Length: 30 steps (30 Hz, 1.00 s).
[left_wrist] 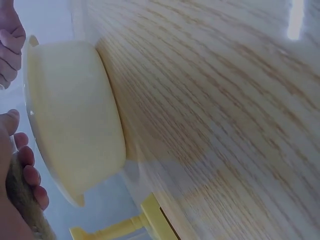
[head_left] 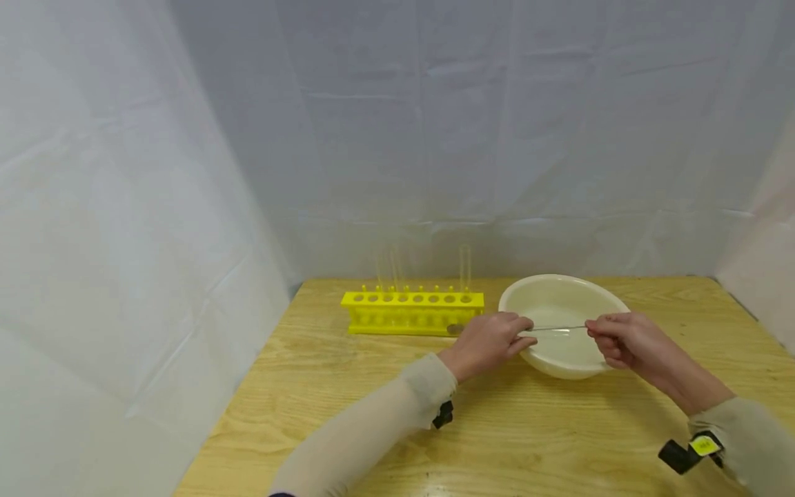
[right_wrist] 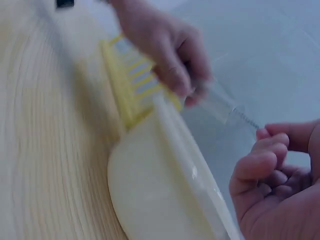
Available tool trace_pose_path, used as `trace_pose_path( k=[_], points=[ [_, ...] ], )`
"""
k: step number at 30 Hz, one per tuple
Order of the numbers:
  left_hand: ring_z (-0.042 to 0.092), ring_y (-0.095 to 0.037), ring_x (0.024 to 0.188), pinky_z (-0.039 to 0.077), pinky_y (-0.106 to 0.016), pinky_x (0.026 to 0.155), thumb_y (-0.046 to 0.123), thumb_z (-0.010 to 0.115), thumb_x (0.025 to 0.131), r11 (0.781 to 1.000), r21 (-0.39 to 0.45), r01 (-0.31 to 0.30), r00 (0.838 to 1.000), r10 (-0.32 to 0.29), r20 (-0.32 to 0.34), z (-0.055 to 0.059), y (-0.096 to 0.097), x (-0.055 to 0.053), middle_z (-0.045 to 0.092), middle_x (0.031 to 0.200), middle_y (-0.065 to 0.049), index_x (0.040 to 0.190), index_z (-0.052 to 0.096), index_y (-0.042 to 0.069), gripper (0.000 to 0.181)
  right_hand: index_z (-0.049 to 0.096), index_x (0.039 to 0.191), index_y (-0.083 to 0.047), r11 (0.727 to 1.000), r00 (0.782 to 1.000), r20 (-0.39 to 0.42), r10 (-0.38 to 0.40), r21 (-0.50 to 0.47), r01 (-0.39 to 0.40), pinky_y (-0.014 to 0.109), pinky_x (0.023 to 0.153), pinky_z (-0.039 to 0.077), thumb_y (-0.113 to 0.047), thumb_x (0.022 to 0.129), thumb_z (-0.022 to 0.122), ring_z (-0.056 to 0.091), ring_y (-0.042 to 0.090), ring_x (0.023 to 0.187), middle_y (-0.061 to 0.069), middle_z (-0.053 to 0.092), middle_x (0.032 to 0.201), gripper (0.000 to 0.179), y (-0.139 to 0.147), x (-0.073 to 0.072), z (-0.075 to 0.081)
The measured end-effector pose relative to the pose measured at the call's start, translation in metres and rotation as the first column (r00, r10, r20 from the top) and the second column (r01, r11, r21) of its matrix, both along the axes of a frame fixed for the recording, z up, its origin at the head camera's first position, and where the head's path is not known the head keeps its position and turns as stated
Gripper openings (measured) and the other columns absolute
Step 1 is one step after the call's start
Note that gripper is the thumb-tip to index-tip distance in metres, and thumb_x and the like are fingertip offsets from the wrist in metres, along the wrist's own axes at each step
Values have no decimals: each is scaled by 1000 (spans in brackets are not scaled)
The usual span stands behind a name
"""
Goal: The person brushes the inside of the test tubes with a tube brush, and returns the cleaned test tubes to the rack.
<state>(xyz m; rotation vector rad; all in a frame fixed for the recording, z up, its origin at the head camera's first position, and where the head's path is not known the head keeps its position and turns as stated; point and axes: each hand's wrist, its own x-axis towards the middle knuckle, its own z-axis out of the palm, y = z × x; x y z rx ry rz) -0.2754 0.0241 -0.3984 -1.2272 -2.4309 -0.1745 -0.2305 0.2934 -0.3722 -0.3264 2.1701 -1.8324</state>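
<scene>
Over the near part of a cream basin [head_left: 571, 369], my left hand [head_left: 491, 342] grips a clear glass test tube [right_wrist: 217, 102] lying nearly sideways. Inside the tube sits a test tube brush; its brown bristles [left_wrist: 22, 197] show in the left wrist view. From the tube's mouth the twisted wire handle [right_wrist: 247, 119] runs toward my right hand [head_left: 633, 345]. There the thumb and fingers pinch the wire's end. Much of the tube is hidden by the left hand in the head view.
A yellow test tube rack [head_left: 413, 300] stands left of the basin, with a few clear tubes upright in it, one of them a tall tube [head_left: 465, 266] at its right end. The wooden table [head_left: 484, 442] meets white sheeting [head_left: 435, 138] at the back and sides.
</scene>
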Motion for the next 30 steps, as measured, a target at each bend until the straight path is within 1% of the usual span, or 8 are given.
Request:
trace_pose_path(
  k=[4,10,12,17,20,22,26,30],
  points=[
    [66,2,84,43,-10,62,40,56,103,999,26,-25,994,23,104,0,-1,-1,71,102,10,116,69,21,26,62,96,-5,951,944,-321,-81,259,169,34,53,41,-33,103,59,50,19,59,2,54,72,29,-5,6,-6],
    [61,4,81,41,-9,62,41,53,105,998,48,-48,981,38,189,-2,-3,-2,70,104,11,116,67,22,27,68,100,-14,844,603,-798,7,329,424,16,60,43,-6,88,77,50,3,65,-10,56,77,17,-10,7,-16],
    [59,4,80,41,-9,62,41,53,105,998,53,-45,981,34,191,-2,-4,-2,70,103,10,116,67,22,27,68,96,-14,838,505,-861,53,314,447,13,62,41,3,81,80,49,-1,67,-13,56,76,25,-10,6,-17],
    [59,4,80,41,-9,63,42,52,105,998,51,-40,981,29,193,-1,-4,-2,70,104,10,117,67,22,28,67,91,-14,840,383,-911,151,323,436,11,61,40,9,75,81,49,-3,69,-9,61,80,31,-7,3,-16],
    [60,4,81,42,-9,63,42,52,105,998,45,-36,982,27,187,-1,-4,-2,71,105,10,118,67,22,28,66,90,-11,839,307,-930,203,327,434,12,61,40,-12,94,71,50,0,68,-6,62,82,6,-5,1,-17],
    [61,4,81,42,-9,63,42,52,105,998,43,-36,983,27,182,-1,-4,-2,71,106,10,118,67,22,29,66,91,-10,838,254,-940,227,322,441,13,60,40,-30,104,58,49,2,67,-5,62,83,26,-4,0,-18],
    [63,3,82,43,-10,63,42,52,105,998,43,-40,983,32,183,0,-5,-1,72,107,10,120,67,21,30,65,90,-10,841,228,-943,241,321,437,13,59,39,-36,106,51,49,1,67,-5,62,83,33,-4,-2,-20],
    [63,3,83,43,-10,64,42,52,105,998,43,-43,981,34,189,0,-5,-1,71,106,9,120,67,21,30,64,90,-14,847,358,-907,221,361,390,14,57,37,-5,92,72,45,-2,64,-7,60,79,12,-5,2,-19]
  ],
)
